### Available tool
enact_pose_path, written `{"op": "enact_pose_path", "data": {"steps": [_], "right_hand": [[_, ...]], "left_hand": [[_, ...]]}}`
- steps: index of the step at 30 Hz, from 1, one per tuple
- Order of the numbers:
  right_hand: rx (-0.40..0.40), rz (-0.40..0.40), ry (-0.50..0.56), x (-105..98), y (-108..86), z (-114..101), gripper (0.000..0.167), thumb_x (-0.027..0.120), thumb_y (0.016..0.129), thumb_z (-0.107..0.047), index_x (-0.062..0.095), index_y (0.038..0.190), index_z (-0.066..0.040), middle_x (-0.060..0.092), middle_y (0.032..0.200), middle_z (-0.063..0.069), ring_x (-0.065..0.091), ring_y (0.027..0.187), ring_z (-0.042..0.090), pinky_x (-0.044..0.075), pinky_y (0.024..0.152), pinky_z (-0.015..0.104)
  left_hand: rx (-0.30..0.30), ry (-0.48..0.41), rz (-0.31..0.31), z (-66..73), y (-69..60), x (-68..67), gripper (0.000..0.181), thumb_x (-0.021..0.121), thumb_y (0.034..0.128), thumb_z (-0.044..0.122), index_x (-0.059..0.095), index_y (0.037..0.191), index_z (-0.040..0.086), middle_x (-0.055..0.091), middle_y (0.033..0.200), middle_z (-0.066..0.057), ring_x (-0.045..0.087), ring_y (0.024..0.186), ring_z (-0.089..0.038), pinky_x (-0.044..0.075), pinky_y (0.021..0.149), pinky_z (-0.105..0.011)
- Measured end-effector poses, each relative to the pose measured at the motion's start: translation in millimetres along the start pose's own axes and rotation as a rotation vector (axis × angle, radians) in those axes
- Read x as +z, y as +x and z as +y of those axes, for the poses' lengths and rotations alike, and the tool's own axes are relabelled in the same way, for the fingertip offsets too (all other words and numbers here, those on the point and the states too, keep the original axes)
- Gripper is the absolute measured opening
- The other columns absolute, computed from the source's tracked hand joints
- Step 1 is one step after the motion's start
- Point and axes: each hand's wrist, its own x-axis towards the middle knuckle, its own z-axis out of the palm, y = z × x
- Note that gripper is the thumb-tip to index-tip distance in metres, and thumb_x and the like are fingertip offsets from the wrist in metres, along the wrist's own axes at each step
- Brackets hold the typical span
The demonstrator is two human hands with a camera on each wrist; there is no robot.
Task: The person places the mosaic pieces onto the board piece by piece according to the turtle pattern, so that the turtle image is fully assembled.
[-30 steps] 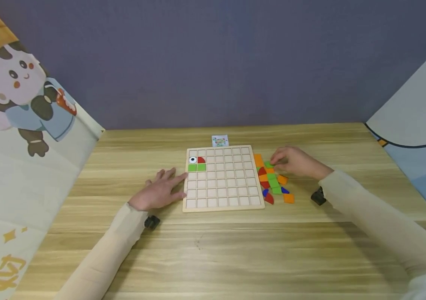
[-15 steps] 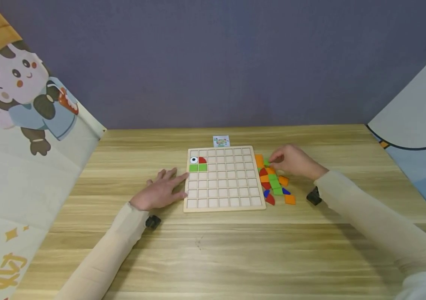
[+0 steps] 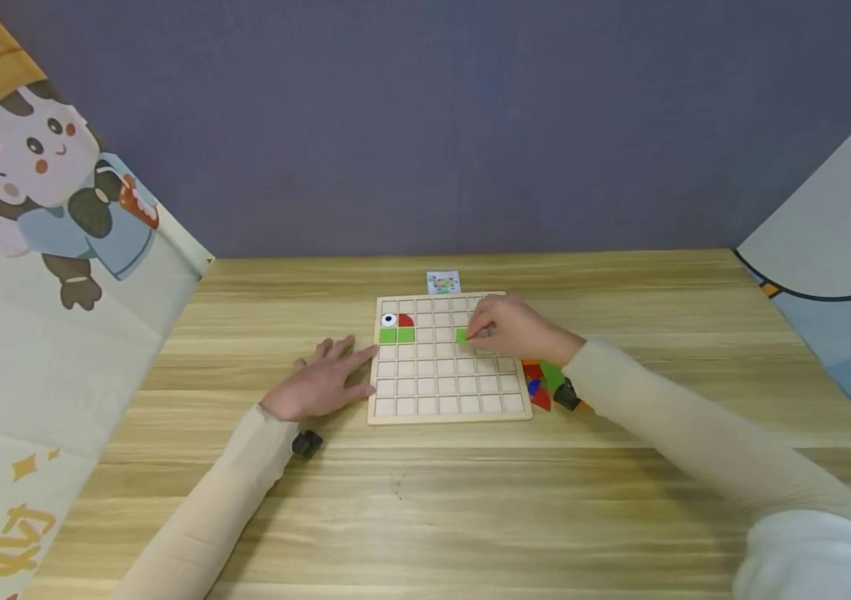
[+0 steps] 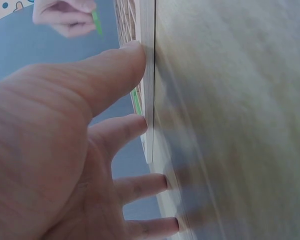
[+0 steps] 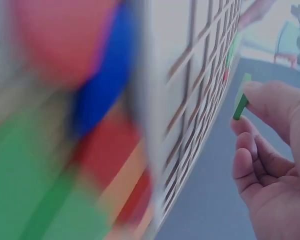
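A wooden grid board lies on the table. In its upper left cells are a white eye piece, a red quarter-round piece and two green squares. The right hand is over the board's right part and pinches a green square between thumb and finger; the right wrist view shows this green piece held clear of the board. With fingers spread, the left hand touches the board's left edge with thumb and index finger, as the left wrist view shows of the hand.
Loose red, blue, green and orange pieces lie beside the board's right edge, partly hidden by the right forearm. A small picture card lies behind the board. A dark panel stands at the table's back edge.
The right hand has moved left from the loose pieces to above the board, carrying a green square. The left hand has stayed at the board's edge.
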Motion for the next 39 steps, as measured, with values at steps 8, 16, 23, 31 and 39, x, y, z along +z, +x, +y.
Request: {"op": "enact_pose_path", "data": {"steps": [8, 16, 23, 31, 39], "right_hand": [[-0.056, -0.097, 0.011, 31.0, 41.2, -33.0, 0.008, 0.075, 0.082, -0.013, 0.077, 0.090, -0.011, 0.062, 0.082, -0.008, 0.054, 0.077, 0.009, 0.048, 0.068, 0.023], [0.007, -0.117, 0.000, 46.3, 59.3, -38.6, 0.006, 0.076, 0.081, -0.012, 0.077, 0.087, -0.013, 0.060, 0.079, -0.010, 0.053, 0.075, 0.008, 0.047, 0.065, 0.022], [-0.004, -0.142, -0.039, 47.4, 67.5, -40.0, 0.007, 0.074, 0.082, -0.011, 0.078, 0.088, -0.013, 0.061, 0.078, -0.011, 0.051, 0.073, 0.009, 0.045, 0.066, 0.025], [0.024, -0.144, -0.072, 51.2, 66.5, -49.7, 0.007, 0.073, 0.083, -0.009, 0.078, 0.085, -0.013, 0.064, 0.078, -0.010, 0.052, 0.079, 0.008, 0.047, 0.071, 0.023], [0.036, -0.153, -0.088, 47.5, 50.9, -54.6, 0.012, 0.069, 0.088, -0.016, 0.076, 0.097, -0.013, 0.053, 0.086, -0.007, 0.047, 0.082, 0.010, 0.044, 0.071, 0.025]], "left_hand": [[-0.010, -0.002, 0.003, 0.8, 0.2, 0.1, 0.066, 0.046, 0.0959, 0.050, 0.022, 0.152, 0.026, 0.009, 0.155, -0.020, 0.007, 0.136, -0.051, 0.017, 0.091, -0.078], [-0.016, -0.009, -0.002, 2.4, 3.7, 1.2, 0.066, 0.046, 0.0958, 0.051, 0.021, 0.152, 0.027, 0.008, 0.156, -0.018, 0.007, 0.136, -0.050, 0.017, 0.092, -0.078], [-0.022, -0.008, 0.005, 2.1, 3.9, -0.2, 0.065, 0.046, 0.0959, 0.050, 0.021, 0.152, 0.027, 0.009, 0.156, -0.018, 0.008, 0.137, -0.049, 0.017, 0.092, -0.077], [-0.006, 0.001, 0.009, 0.0, 0.6, 0.8, 0.065, 0.046, 0.0958, 0.051, 0.022, 0.152, 0.027, 0.011, 0.155, -0.018, 0.009, 0.136, -0.049, 0.020, 0.091, -0.077], [0.007, 0.005, 0.012, -2.8, -3.8, 2.9, 0.065, 0.045, 0.0959, 0.051, 0.022, 0.152, 0.027, 0.010, 0.155, -0.018, 0.009, 0.136, -0.050, 0.019, 0.091, -0.077]]}}
